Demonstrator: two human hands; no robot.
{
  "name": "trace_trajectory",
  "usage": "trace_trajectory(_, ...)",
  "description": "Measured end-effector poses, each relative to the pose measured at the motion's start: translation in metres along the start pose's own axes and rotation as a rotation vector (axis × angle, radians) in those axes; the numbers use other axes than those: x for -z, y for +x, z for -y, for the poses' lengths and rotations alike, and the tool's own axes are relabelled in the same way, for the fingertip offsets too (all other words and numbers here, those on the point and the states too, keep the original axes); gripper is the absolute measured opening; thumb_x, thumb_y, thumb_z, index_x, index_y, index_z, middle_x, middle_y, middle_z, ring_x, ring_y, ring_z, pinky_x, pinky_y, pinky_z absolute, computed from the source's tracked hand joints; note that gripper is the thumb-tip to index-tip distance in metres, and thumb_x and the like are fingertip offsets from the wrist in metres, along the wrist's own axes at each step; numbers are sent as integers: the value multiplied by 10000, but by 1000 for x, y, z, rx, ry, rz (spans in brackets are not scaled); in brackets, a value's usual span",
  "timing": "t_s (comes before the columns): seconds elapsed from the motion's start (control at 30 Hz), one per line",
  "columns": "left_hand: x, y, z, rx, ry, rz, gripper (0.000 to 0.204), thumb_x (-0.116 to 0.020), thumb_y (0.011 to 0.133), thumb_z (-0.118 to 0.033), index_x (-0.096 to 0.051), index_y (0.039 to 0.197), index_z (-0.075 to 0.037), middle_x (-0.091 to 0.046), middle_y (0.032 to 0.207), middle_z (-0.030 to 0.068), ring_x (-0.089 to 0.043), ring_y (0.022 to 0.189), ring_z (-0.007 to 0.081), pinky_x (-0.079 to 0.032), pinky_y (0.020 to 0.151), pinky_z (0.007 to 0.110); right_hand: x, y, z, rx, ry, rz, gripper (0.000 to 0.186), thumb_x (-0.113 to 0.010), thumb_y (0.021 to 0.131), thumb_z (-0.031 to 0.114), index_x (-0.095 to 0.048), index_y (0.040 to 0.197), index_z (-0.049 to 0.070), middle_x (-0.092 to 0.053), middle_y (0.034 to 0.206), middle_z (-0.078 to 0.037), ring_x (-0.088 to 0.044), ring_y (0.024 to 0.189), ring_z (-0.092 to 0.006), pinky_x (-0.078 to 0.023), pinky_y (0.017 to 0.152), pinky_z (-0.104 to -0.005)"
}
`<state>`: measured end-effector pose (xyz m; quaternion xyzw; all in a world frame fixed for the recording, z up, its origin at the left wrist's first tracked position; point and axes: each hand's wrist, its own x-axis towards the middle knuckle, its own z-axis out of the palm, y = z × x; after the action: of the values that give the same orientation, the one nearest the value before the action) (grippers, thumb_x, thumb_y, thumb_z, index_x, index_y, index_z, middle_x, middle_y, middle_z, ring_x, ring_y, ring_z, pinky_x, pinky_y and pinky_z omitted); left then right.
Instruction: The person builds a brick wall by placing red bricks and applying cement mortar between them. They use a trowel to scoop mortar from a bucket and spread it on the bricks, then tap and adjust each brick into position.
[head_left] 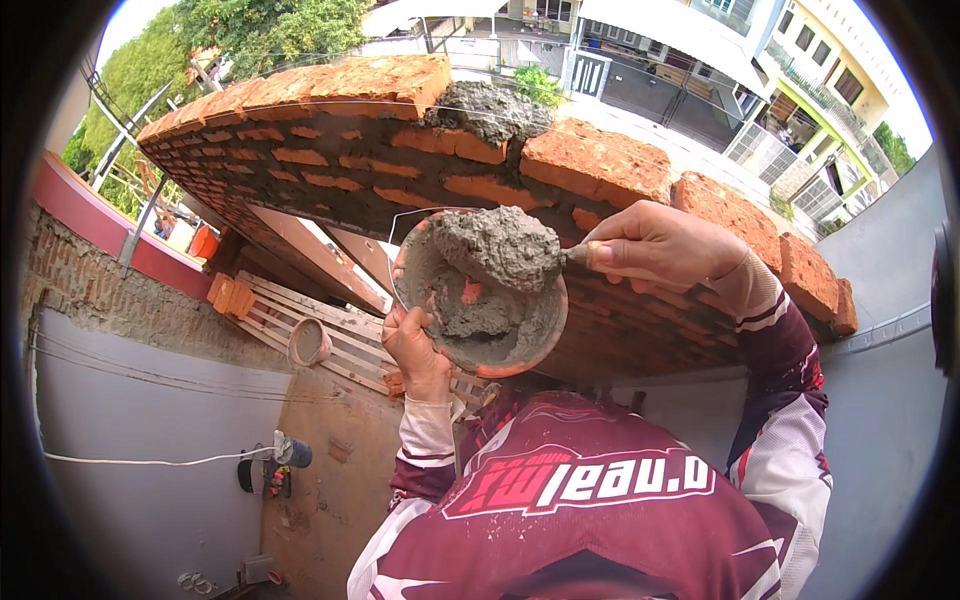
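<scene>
So the left hand point(418, 352) has its fingers curled round the near-left edge of a mortar bucket point(548, 340), holding it tipped right up by the brick wall point(330, 165). Right hand point(672, 245) has its fingers closed on the handle of a trowel point(574, 254), and there's a fat lump of grey mortar point(505, 248) on the blade, over the bucket. More mortar's sitting inside. Up on the wall top, a wet grey patch point(490, 112) fills the spot between two bricks.
</scene>
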<state>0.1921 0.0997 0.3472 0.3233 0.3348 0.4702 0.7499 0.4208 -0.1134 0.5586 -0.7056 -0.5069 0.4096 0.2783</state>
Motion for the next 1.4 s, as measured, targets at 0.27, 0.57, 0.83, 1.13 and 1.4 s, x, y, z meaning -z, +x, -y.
trace_trajectory(0.27,30,5,27,34,-37,7,205,-510,674,128,-621,795,6,-685,925,66,-648,790,161,-537,737,282,88,-34,47,89,-328,-500,482,-571,1060,425,-701,849,12,-638,719,-4,-595,567,-69,-471,463,-242)
trace_trajectory(0.57,28,4,27,45,-51,-1,224,-505,669,144,-621,805,8,-681,935,55,-652,787,156,-542,748,284,45,-6,-2,-97,-1106,-837,218,-632,984,273,-657,929,64,-688,888,-146,-697,815,-354,-534,716,-467)
trace_trajectory(0.83,18,3,22,-110,171,-7,163,-527,679,129,-605,719,-9,-652,809,1,-544,680,84,-442,644,234,18,-54,17,226,-953,-1064,234,-753,871,179,-710,1095,126,-662,858,-64,-674,681,-266,-522,607,-405)
trace_trajectory(1.13,13,7,14,-325,238,324,212,-493,670,149,-638,818,103,-685,1275,131,-627,952,93,-482,839,217,-148,96,-79,-35,-1015,-458,200,-596,889,125,-627,1008,-32,-722,872,-212,-744,805,-341,-597,652,-428)
trace_trajectory(1.4,30,35,4,-334,317,384,139,-513,649,144,-471,618,15,-698,1259,168,-636,896,97,-476,744,233,-181,111,-92,219,-980,-383,166,-610,861,142,-648,968,20,-710,847,-155,-738,801,-295,-584,666,-409)
